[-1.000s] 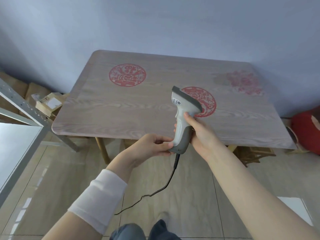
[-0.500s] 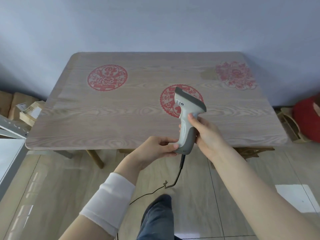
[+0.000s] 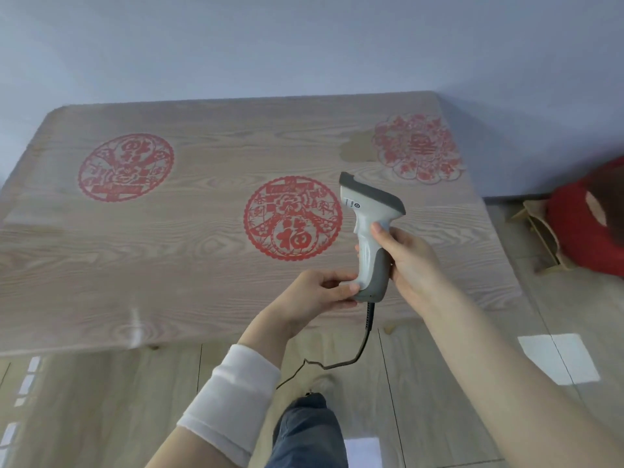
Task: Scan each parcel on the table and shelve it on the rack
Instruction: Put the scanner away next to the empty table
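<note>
A grey and white handheld barcode scanner (image 3: pixel 369 228) stands upright in front of me above the near edge of the wooden table (image 3: pixel 169 265). My right hand (image 3: pixel 410 261) wraps its handle from the right. My left hand (image 3: pixel 320 293) pinches the handle's base from the left. The scanner's dark cable (image 3: pixel 351 352) hangs from the base toward the floor. The head of the scanner points left and away. No parcel is in view on the tabletop, and the rack is out of view.
Three red paper-cut decals lie flat on the table, one (image 3: pixel 126 167) at left, one (image 3: pixel 293 217) in the middle, one (image 3: pixel 417 146) at back right. A red object (image 3: pixel 584 224) and a wooden frame (image 3: pixel 540 231) sit on the floor to the right.
The view has swung right and closer to the table; the rack and boxes at left have left the frame. Both hands keep the same hold on the scanner.
</note>
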Available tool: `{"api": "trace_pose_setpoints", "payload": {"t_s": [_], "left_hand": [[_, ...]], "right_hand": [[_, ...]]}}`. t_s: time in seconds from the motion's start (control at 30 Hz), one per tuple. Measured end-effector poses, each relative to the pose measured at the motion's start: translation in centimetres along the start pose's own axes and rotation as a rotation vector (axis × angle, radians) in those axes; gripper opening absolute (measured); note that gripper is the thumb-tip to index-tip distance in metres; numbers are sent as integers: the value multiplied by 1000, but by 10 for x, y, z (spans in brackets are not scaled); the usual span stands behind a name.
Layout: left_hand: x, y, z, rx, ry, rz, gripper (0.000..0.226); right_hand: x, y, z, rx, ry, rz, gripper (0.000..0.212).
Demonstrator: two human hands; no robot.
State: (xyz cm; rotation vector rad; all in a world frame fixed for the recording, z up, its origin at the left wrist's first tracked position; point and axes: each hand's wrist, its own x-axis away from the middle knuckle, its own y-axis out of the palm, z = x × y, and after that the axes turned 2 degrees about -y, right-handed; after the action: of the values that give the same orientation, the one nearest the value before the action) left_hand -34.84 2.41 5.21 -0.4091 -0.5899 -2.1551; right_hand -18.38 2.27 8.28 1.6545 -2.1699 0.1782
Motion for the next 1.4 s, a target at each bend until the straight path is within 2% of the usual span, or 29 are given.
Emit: {"api": "trace_pose_setpoints", "payload": {"t_s": [0.1,0.2,0.3,0.43,0.57,0.7,0.77,0.87,1.0,1.13,1.23,1.27,1.4], "left_hand": [[-33,49,8,-65,-23,-77,25],[-63,106,14,-109,-11,-99,24],[-92,166,11,-66,0,-109,27],[-121,238,6,-49,17,-29,28],[-143,290,0,15,17,21,25],[-170,323,0,40,4,93,31],[-185,337,3,57,-9,118,34],[-208,352,13,110,-8,103,36],[-242,370,31,177,-23,90,34],[-275,386,41,228,-40,80,17],[-297,397,43,292,-58,117,22],[-304,400,43,320,-64,142,24],[-336,418,34,417,-90,288,22]], "right_hand": [[-1,-61,-9,-40,10,77,30],[-2,-128,-24,-65,26,116,47],[-6,-192,-35,-60,12,102,41],[-13,-263,-46,-30,13,74,51],[-20,-313,-55,0,6,25,45],[-34,-351,-66,32,12,-4,43],[-44,-366,-72,38,24,-1,32],[-58,-385,-88,50,23,15,22],[-79,-413,-111,57,-16,37,19],[-104,-444,-123,54,5,48,29],[-125,-464,-129,40,29,25,53],[-134,-470,-129,43,36,8,55],[-177,-497,-125,58,91,-107,23]]}}
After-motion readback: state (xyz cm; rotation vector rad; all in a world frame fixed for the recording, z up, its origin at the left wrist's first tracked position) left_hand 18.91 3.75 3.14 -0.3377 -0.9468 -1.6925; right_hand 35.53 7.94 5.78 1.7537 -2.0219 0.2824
